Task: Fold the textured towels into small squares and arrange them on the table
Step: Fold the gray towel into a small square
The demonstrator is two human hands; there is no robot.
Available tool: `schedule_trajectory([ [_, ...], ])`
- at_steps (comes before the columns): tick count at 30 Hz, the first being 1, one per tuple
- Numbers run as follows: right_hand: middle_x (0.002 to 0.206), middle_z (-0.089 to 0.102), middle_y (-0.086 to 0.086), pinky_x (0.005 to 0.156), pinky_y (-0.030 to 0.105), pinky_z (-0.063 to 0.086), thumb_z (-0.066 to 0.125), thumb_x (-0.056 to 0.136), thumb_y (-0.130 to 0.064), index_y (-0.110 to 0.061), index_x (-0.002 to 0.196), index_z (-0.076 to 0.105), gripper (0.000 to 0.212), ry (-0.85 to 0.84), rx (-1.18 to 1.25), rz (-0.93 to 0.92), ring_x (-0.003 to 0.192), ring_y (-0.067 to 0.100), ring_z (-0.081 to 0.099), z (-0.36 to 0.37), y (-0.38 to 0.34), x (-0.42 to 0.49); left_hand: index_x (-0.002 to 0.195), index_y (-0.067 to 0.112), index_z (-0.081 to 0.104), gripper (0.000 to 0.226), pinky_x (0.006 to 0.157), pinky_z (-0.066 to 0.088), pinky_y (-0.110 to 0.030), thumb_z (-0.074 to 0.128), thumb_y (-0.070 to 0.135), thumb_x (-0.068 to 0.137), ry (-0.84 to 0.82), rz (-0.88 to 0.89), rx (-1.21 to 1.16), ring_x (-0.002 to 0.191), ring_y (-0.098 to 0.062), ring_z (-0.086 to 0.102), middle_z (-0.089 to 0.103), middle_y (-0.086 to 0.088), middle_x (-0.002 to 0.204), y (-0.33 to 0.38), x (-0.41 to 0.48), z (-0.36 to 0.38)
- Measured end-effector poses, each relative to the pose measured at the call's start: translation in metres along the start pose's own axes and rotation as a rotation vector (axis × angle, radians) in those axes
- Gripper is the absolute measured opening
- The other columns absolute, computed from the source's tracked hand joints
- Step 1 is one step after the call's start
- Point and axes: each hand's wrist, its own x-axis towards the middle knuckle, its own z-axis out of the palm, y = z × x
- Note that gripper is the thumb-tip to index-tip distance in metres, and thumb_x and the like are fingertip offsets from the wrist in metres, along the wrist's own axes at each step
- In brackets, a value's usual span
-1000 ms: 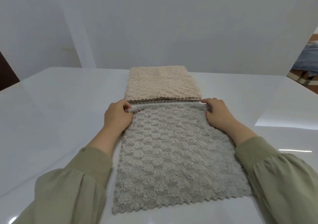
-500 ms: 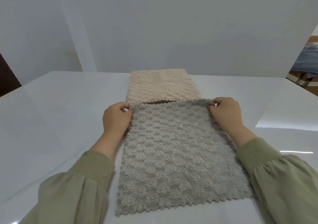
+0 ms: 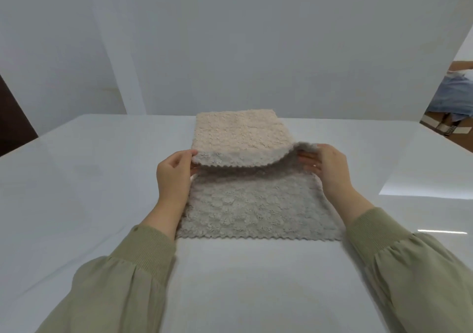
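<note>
On the white tabletop (image 3: 76,192), my left hand (image 3: 174,176) and right hand (image 3: 330,171) each pinch a far corner of the grey towel (image 3: 256,204), raised for what looks like its first fold, while the beige towel (image 3: 238,133) behind already sits folded, so plenty left.

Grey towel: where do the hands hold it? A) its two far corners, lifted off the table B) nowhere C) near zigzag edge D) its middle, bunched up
A: the left hand and right hand pinch the far corners of the grey towel, raised above the table, while its near edge lies flat.
</note>
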Motion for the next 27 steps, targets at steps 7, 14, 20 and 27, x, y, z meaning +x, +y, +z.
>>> schedule_trajectory([
  [7,0.06,0.057,0.003,0.049,0.021,0.042,0.051,0.084,0.001,-0.005,0.085,0.069,0.019,0.137,-0.16,-0.145,0.047,0.009,0.048,-0.022,0.004,-0.034,0.082,0.008,0.069,0.008,0.059,0.055,-0.019,0.066,0.001,0.083,-0.056,-0.2,-0.114,0.071,-0.019,0.062,0.066,-0.013,0.085,0.005,-0.016,-0.017],
  [14,0.054,0.059,-0.002,0.054,0.022,0.04,0.058,0.087,-0.01,-0.011,0.077,0.068,0.014,-0.063,-0.434,-0.061,0.047,0.011,0.048,-0.036,0.001,-0.063,0.085,0.016,0.075,0.019,0.044,0.043,-0.025,0.057,0.008,0.084,-0.235,-0.281,0.25,0.048,-0.016,0.051,0.058,-0.004,0.066,0.014,-0.029,-0.036],
  [20,0.074,0.061,0.0,0.065,0.024,0.039,0.063,0.084,-0.019,-0.022,0.094,0.067,0.011,-0.213,-0.879,-0.196,0.072,0.016,0.056,-0.036,0.008,-0.076,0.082,0.027,0.071,0.013,0.063,0.043,-0.024,0.07,0.014,0.082,-0.389,-0.052,0.626,0.061,-0.01,0.054,0.061,0.006,0.067,0.006,-0.03,-0.035],
  [27,0.097,0.062,0.008,0.083,0.028,0.039,0.054,0.083,-0.003,-0.012,0.092,0.072,0.022,-0.056,-0.955,-0.283,0.098,0.027,0.056,-0.04,0.019,-0.05,0.108,0.026,0.069,0.026,0.085,0.043,-0.026,0.066,0.016,0.084,-0.359,0.066,0.689,0.1,-0.021,0.06,0.067,-0.003,0.11,0.001,-0.037,-0.021],
])
